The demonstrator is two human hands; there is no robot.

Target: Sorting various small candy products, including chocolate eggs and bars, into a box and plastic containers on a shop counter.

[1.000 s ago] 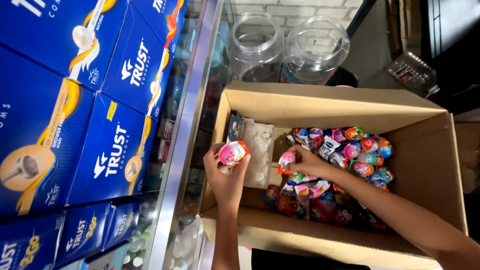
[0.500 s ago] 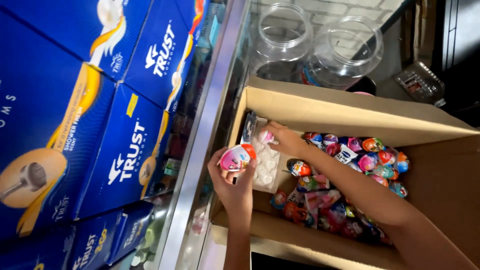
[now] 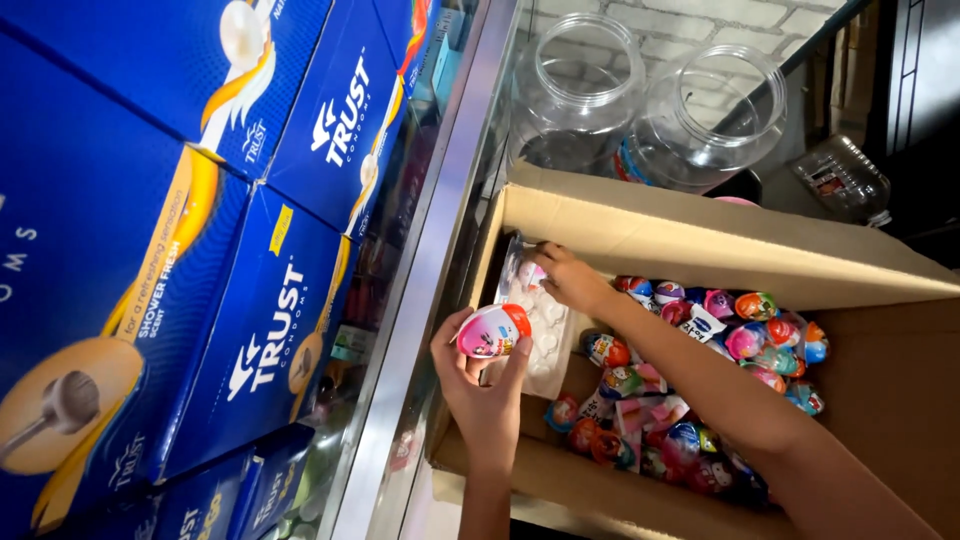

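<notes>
My left hand (image 3: 485,385) holds a pink and white egg-shaped candy (image 3: 492,330) above the near left edge of an open cardboard box (image 3: 700,235). My right hand (image 3: 570,278) reaches into the box's far left corner and places an egg candy (image 3: 530,274) onto a clear plastic tray (image 3: 545,330) leaning against the box wall. A heap of several colourful wrapped egg candies (image 3: 700,380) fills the middle of the box.
Stacked blue cartons (image 3: 190,240) stand at the left behind a metal-framed glass case (image 3: 430,250). Two open clear plastic jars (image 3: 650,100) sit beyond the box. A plastic bottle (image 3: 845,180) lies at the upper right.
My right hand left the candy heap and moved left to the plastic tray in the box corner, carrying a candy. My left hand still holds the pink egg candy.
</notes>
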